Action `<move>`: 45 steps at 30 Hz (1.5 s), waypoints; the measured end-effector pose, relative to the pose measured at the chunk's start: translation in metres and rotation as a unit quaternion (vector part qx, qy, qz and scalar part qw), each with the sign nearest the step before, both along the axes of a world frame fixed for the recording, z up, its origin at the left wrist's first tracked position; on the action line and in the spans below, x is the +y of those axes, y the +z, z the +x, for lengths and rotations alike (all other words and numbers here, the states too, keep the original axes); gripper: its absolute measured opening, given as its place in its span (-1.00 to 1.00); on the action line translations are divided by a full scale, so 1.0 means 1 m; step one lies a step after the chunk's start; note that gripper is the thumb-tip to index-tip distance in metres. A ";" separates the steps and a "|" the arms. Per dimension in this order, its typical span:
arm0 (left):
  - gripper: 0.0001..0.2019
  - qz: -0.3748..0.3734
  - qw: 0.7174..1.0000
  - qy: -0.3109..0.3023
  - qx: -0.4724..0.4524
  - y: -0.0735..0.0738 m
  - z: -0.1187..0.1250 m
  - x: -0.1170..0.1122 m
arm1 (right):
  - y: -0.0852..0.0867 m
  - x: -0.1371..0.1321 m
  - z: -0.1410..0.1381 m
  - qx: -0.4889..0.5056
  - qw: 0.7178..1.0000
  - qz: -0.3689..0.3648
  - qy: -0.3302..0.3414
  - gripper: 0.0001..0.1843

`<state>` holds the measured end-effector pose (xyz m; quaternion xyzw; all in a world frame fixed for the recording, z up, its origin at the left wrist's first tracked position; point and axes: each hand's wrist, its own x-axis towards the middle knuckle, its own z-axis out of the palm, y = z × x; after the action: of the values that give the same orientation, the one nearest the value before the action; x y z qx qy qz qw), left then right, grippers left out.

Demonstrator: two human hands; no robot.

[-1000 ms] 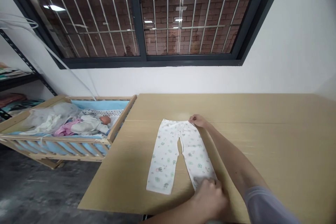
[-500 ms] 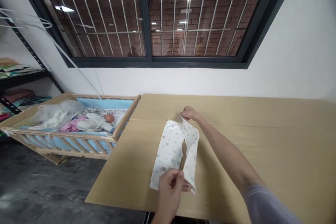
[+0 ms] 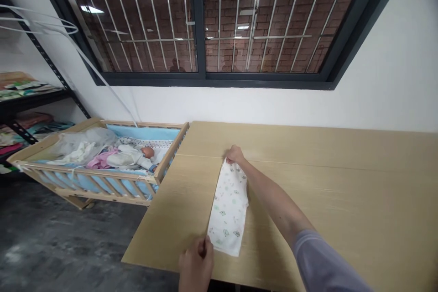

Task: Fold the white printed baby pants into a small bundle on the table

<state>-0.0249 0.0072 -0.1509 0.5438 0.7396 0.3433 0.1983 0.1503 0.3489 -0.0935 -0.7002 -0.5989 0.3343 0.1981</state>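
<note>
A small white baby garment (image 3: pixel 228 207) with green and grey prints lies folded lengthwise into a narrow strip on the brown board tabletop. I cannot tell which kind of garment it is. My right hand (image 3: pixel 234 154) pinches its far end, with the arm reaching in from the right. At the near left corner, my left hand (image 3: pixel 196 262) is closed, thumb against fingers, on the garment's edge. The garment's left edge runs straight between my two hands, and its right side is loose and uneven.
A wooden crib (image 3: pixel 102 173) with blue lining stands left of the tabletop (image 3: pixel 325 219), holding cloths, netting and a doll-like baby figure (image 3: pixel 137 157). Shelves (image 3: pixel 30 105) with folded fabrics are at far left. A barred window (image 3: pixel 201 23) is above the white wall.
The garment's right part has been folded over to the left, so the spread, gaping cloth is now a narrow strip. Both hands have moved left across the picture, still gripping its edge.
</note>
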 end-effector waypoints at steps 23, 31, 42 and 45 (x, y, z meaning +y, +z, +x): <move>-0.38 0.308 0.871 -0.121 0.363 -0.063 0.028 -0.028 | -0.063 -0.110 0.047 -0.139 0.839 0.202 0.485 -0.32; -0.37 0.247 0.857 -0.153 0.426 -0.050 0.026 -0.037 | -0.044 -0.016 0.066 -0.195 0.873 0.207 0.396 -0.43; -0.71 0.248 0.860 -0.360 0.264 0.006 -0.022 0.003 | -0.028 -0.286 0.064 -0.055 0.844 0.285 0.452 -0.58; -0.74 0.270 0.839 -0.401 0.249 0.006 -0.026 -0.003 | -0.048 -0.342 0.076 -0.090 0.850 0.292 0.428 -0.38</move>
<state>-0.0506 0.0043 -0.1450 0.8919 0.3599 0.2726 -0.0268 0.2266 0.0073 -0.1410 -0.3111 -0.9248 0.1306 0.1759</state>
